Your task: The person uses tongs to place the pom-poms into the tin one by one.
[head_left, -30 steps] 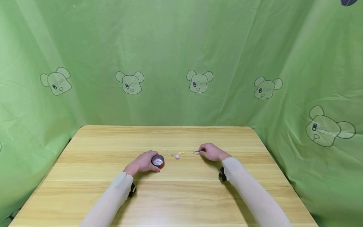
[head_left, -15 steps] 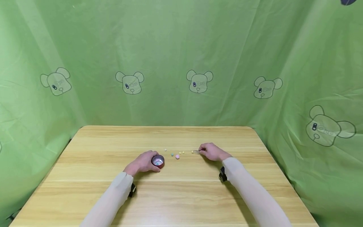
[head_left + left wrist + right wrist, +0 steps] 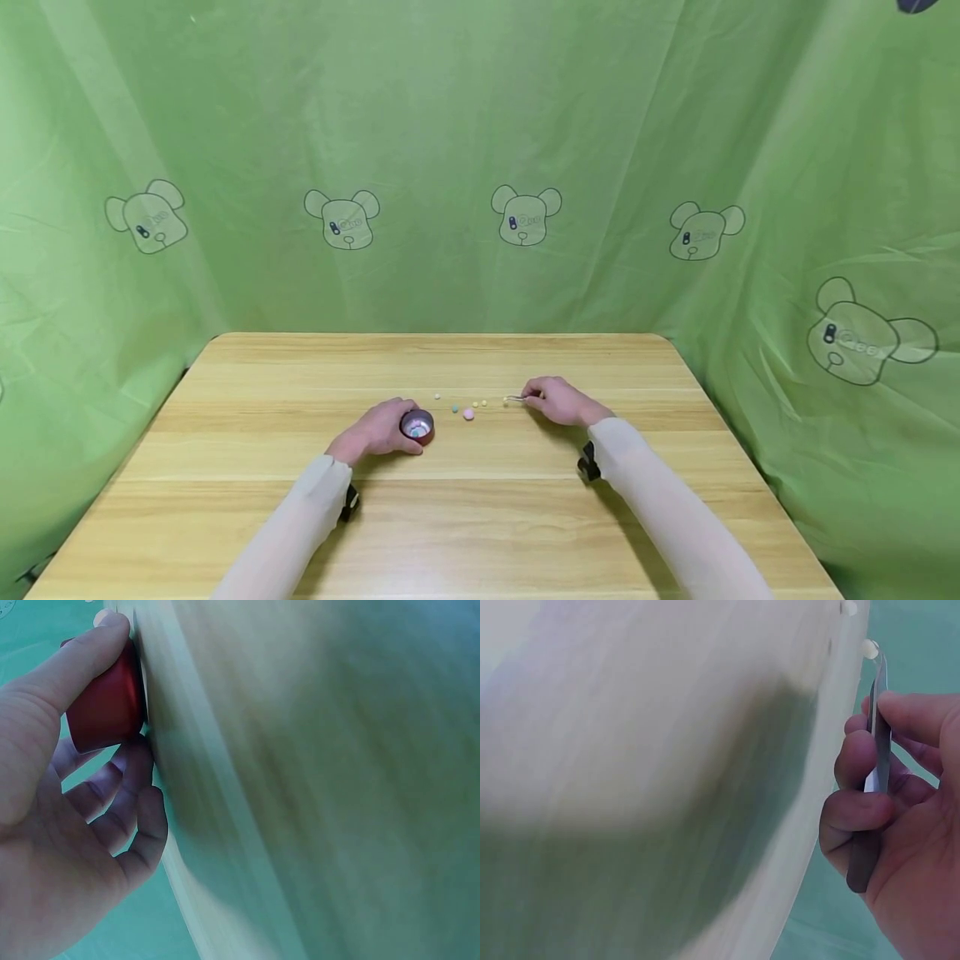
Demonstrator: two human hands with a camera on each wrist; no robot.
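My left hand point(image 3: 384, 427) grips a small round red tin point(image 3: 417, 439), thumb on one side and fingers on the other. Several pink, pale and teal little balls lie inside it, while the left wrist view shows only its red outer wall. In my right hand point(image 3: 558, 401) is a pair of metal tweezers point(image 3: 862, 866), pinched between thumb and fingers and pointing left. A small yellow ball point(image 3: 870, 649) sits at the tweezers' tips; whether it touches the table is hard to tell.
Between the hands, a pink ball point(image 3: 468, 414), a teal ball point(image 3: 455, 409), a white ball point(image 3: 438, 397) and two yellow balls point(image 3: 483, 403) lie on the wooden table point(image 3: 480, 517). Green curtains point(image 3: 435, 283) stand round the table's back and sides.
My right hand has shifted slightly left and away from me, and the yellow ball at the tweezers' tips has moved with it. My left hand stays round the tin.
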